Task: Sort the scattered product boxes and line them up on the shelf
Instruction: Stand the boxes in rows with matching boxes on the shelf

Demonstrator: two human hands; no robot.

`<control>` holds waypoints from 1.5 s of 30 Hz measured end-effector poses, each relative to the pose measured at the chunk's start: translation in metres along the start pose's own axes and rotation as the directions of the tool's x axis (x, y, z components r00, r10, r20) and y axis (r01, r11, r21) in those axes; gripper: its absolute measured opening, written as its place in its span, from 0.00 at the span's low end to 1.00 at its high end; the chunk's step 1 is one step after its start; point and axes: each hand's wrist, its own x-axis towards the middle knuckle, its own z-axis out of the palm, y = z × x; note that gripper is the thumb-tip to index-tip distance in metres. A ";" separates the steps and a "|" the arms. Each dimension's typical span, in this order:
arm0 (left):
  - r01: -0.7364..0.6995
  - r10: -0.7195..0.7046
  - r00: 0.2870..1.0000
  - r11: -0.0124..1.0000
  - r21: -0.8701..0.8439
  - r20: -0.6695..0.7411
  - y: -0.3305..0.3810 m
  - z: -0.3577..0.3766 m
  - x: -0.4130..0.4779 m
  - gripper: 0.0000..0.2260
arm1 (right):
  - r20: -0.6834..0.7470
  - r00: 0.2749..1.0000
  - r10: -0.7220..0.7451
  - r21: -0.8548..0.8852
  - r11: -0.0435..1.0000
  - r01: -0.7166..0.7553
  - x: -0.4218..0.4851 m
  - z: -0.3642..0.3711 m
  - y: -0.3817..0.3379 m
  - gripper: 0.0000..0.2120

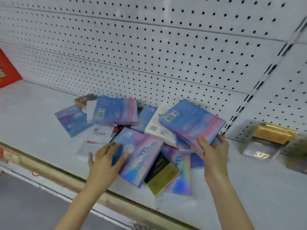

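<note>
**Two hands work through a jumble of boxes on a shop shelf**

A person's right hand (214,150) grips a blue-and-pink box (192,122). The thumb lies on top and the fingers curl round its near end, holding it tilted with the barcode side up over the 3 o'clock side of the pile. The left hand (106,158) rests with fingers spread and fairly straight on the near-left corner of a second blue-and-pink box (141,156), at the pile's 7 o'clock edge. Touching that box at 5 o'clock, a gold box (163,180) overlaps a black box (157,165). A white box (159,128) lies partly under the lifted one. A barcode-up blue box (116,110) lies askew at 11 o'clock, close to the pegboard (149,47). The pile sits on the grey shelf (41,113). A red pack (8,68) stands well apart at 9 o'clock, and a gold pack (274,133) lies at 3 o'clock. The lettering is blurred.
</note>
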 end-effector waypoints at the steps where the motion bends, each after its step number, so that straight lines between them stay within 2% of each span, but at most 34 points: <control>1: 0.012 -0.011 1.000 0.999 -0.052 0.010 -0.001 -0.003 0.008 0.32 | 0.003 1.000 0.005 0.002 1.000 -0.005 0.000 0.001 -0.001 0.28; 5: 0.002 -0.004 1.000 0.911 -0.412 -0.003 0.026 -0.021 0.035 0.24 | 0.044 0.999 -0.007 0.006 1.000 0.006 -0.021 0.005 -0.014 0.28; 8: 0.069 0.033 0.991 0.713 -0.698 0.132 0.063 -0.034 0.051 0.22 | 0.135 0.991 -0.021 -0.097 0.995 0.034 -0.048 0.012 -0.017 0.39; 9: 0.134 0.046 0.975 0.650 -0.748 0.215 0.072 -0.035 0.056 0.20 | 0.154 0.988 -0.006 -0.130 0.991 0.026 -0.056 0.013 -0.015 0.40; 10: 0.203 0.047 0.955 0.619 -0.758 0.294 0.079 -0.036 0.060 0.19 | 0.166 0.986 0.003 -0.148 0.989 0.022 -0.062 0.015 -0.013 0.37; 12: 0.308 0.013 0.918 0.609 -0.731 0.397 0.087 -0.036 0.064 0.20 | 0.210 0.978 0.013 -0.168 0.985 0.023 -0.070 0.018 -0.012 0.31; 15: 0.309 0.015 0.925 0.547 -0.778 0.379 0.090 -0.031 0.060 0.26 | 0.243 0.969 -0.040 -0.284 0.952 0.111 -0.075 0.024 -0.012 0.27; 18: 0.227 -0.023 0.965 0.570 -0.790 0.260 0.097 -0.029 0.048 0.32 | 0.164 0.977 -0.138 -0.509 0.836 0.203 -0.077 0.037 -0.013 0.20; 19: 0.203 -0.044 0.975 0.560 -0.803 0.216 0.102 -0.029 0.044 0.31 | 0.141 0.975 -0.173 -0.593 0.774 0.223 -0.080 0.043 -0.014 0.22; 22: 0.119 -0.074 0.993 0.540 -0.833 0.094 0.114 -0.033 0.028 0.34 | 0.145 0.929 -0.340 -0.786 0.530 0.317 -0.093 0.055 -0.024 0.35; 23: 0.097 -0.079 0.995 0.535 -0.839 0.065 0.116 -0.035 0.024 0.37 | 0.152 0.916 -0.371 -0.806 0.490 0.332 -0.096 0.056 -0.028 0.37; 24: 0.079 -0.076 0.996 0.533 -0.842 0.045 0.118 -0.037 0.021 0.37 | 0.144 0.922 -0.360 -0.802 0.503 0.322 -0.097 0.057 -0.033 0.36; 27: 0.034 -0.031 0.999 0.590 -0.807 0.020 0.118 -0.047 0.017 0.34 | 0.129 0.969 -0.209 -0.624 0.743 0.243 -0.098 0.058 -0.037 0.33; 29: 0.049 -0.014 0.999 0.607 -0.793 0.052 0.115 -0.049 0.014 0.35 | 0.132 0.980 -0.147 -0.468 0.862 0.193 -0.099 0.061 -0.034 0.40; 31: 0.081 -0.047 0.997 0.530 -0.844 0.066 0.115 -0.052 0.009 0.31 | 0.103 0.989 -0.102 -0.343 0.930 0.131 -0.100 0.063 -0.030 0.48; 32: 0.104 -0.093 0.993 0.462 -0.881 0.069 0.116 -0.054 0.007 0.29 | 0.088 0.991 -0.098 -0.293 0.948 0.120 -0.102 0.064 -0.031 0.48; 35: 0.143 -0.205 0.973 0.157 -0.977 0.109 0.116 -0.060 -0.004 0.23 | 0.079 0.988 -0.131 -0.214 0.966 0.145 -0.110 0.064 -0.040 0.48; 36: 0.141 -0.224 0.968 0.101 -0.985 0.115 0.117 -0.063 -0.008 0.22 | 0.085 0.985 -0.150 -0.206 0.964 0.165 -0.113 0.065 -0.044 0.48; 38: 0.124 -0.246 0.964 0.090 -0.988 0.098 0.118 -0.066 -0.013 0.15 | 0.094 0.973 -0.211 -0.196 0.954 0.226 -0.121 0.067 -0.054 0.46; 39: 0.106 -0.240 0.968 0.119 -0.987 0.075 0.118 -0.065 -0.016 0.09 | 0.080 0.967 -0.242 -0.182 0.950 0.253 -0.124 0.068 -0.056 0.43; 40: 0.090 -0.230 0.972 0.154 -0.984 0.053 0.119 -0.065 -0.016 0.04 | 0.056 0.961 -0.271 -0.151 0.949 0.276 -0.124 0.068 -0.055 0.38; 41: 0.074 -0.214 0.976 0.195 -0.978 0.031 0.118 -0.064 -0.016 0.03 | 0.030 0.955 -0.294 -0.122 0.948 0.295 -0.124 0.068 -0.053 0.30; 43: 0.076 -0.197 0.980 0.228 -0.971 0.030 0.116 -0.063 -0.014 0.11 | -0.013 0.956 -0.293 -0.104 0.951 0.291 -0.119 0.066 -0.045 0.20; 45: 0.137 -0.187 0.978 0.225 -0.965 0.095 0.111 -0.065 -0.010 0.20 | -0.034 0.978 -0.204 -0.001 0.979 0.204 -0.112 0.062 -0.039 0.19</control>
